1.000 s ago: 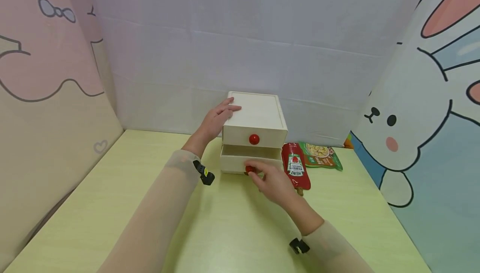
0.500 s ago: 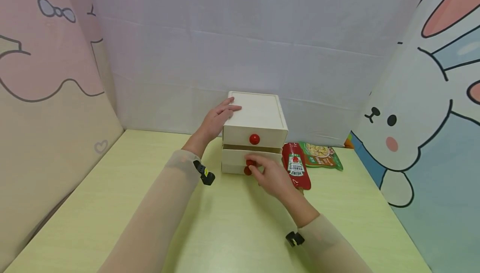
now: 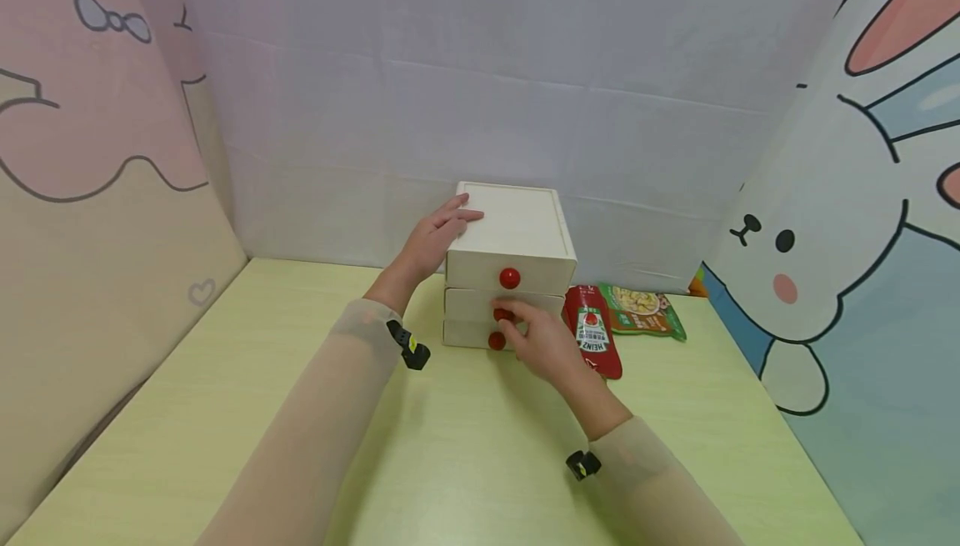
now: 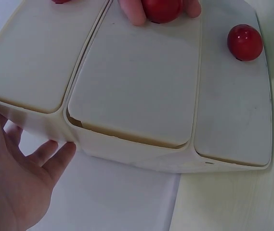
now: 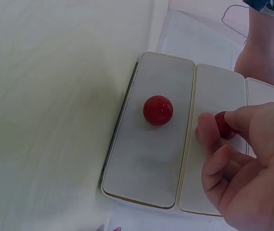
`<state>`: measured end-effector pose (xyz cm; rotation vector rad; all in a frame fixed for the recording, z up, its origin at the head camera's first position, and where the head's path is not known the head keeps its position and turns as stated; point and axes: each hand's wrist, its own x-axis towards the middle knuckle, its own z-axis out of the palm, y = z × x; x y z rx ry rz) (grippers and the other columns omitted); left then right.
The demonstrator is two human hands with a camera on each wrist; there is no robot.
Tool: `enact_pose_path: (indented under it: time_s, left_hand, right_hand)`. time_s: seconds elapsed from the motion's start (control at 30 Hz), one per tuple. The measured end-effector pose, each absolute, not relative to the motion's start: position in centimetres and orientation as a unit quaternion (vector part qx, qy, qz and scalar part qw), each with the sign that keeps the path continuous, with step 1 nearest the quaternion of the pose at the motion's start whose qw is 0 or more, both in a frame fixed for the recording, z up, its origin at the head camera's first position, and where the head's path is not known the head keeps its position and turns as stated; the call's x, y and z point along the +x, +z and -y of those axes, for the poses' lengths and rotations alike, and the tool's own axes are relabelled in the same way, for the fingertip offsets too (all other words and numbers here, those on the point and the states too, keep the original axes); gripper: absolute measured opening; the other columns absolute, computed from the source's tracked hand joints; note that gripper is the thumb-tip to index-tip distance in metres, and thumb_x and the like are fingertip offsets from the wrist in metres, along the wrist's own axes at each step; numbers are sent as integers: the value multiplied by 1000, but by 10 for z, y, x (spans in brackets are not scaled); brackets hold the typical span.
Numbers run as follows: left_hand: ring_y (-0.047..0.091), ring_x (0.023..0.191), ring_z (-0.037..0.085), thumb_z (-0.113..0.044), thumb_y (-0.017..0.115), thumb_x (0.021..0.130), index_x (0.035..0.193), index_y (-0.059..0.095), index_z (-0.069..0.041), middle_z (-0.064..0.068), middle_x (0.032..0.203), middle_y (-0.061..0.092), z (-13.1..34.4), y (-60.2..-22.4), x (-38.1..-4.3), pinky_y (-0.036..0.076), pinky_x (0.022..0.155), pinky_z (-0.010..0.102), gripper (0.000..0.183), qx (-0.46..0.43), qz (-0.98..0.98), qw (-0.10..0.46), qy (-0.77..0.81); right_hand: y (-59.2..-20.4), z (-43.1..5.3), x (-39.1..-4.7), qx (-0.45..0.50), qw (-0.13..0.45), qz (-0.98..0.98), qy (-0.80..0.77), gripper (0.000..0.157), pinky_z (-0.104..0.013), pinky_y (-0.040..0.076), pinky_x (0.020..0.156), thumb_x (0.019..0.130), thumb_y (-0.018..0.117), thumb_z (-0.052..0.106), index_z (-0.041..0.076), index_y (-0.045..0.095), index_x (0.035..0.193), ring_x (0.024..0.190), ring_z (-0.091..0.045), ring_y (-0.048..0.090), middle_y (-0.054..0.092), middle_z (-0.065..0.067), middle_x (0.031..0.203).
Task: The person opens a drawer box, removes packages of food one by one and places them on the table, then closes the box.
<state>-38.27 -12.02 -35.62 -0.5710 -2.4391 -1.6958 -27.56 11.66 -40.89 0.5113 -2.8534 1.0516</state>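
A small white drawer cabinet (image 3: 517, 219) with three stacked drawers stands against the back wall. Each drawer front bears a round red knob. My left hand (image 3: 430, 244) rests on the cabinet's upper left edge, fingers spread over the top and side. With thumb and fingers my right hand (image 3: 553, 352) pinches the middle knob (image 5: 226, 126). The middle drawer (image 4: 137, 82) sits about flush with its neighbours, a thin dark slit showing along its side edge. Above it is the top knob (image 3: 510, 278), below it the bottom knob (image 3: 497, 341).
Right of the cabinet, a red Heinz ketchup pouch (image 3: 592, 332) lies on the pale yellow table (image 3: 420, 454). A green food packet (image 3: 643, 311) lies beside it. White cloth (image 3: 487, 71) hangs behind, and cartoon-printed panels flank both sides.
The middle drawer, pulled out a second ago, has slid back into the cabinet. My right hand moved forward with its knob, while my left hand stayed in place.
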Motion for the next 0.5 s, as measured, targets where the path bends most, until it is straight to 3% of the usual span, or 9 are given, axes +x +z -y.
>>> enact_pose_path:
  time_s: [0.2, 0.37, 0.5]
  left_hand:
    - [19, 172, 22, -33, 43, 112, 148, 71, -15, -9, 181, 32, 120, -355, -383, 20, 138, 57, 49, -189, 804, 58, -561]
    - [20, 172, 22, -33, 43, 112, 148, 71, -16, -9, 181, 33, 120, -356, -383, 21, 138, 58, 48, -189, 802, 55, -564]
    - [20, 172, 22, -33, 43, 112, 148, 71, -17, -10, 181, 33, 120, -356, -384, 21, 138, 58, 48, -190, 801, 55, -565]
  right_hand:
    - [-407, -117, -277, 162, 22, 925, 343, 38, -31, 53, 60, 110, 68, 29, 23, 71, 147, 62, -13, 65, 81, -8, 116]
    - [-406, -118, -277, 165, 18, 924, 343, 38, -31, 54, 61, 110, 68, 29, 23, 71, 147, 64, -13, 66, 80, -8, 123]
    - [-404, -119, -277, 170, 9, 928, 332, 39, -29, 51, 59, 109, 69, 27, 23, 69, 148, 62, -14, 63, 79, -9, 119]
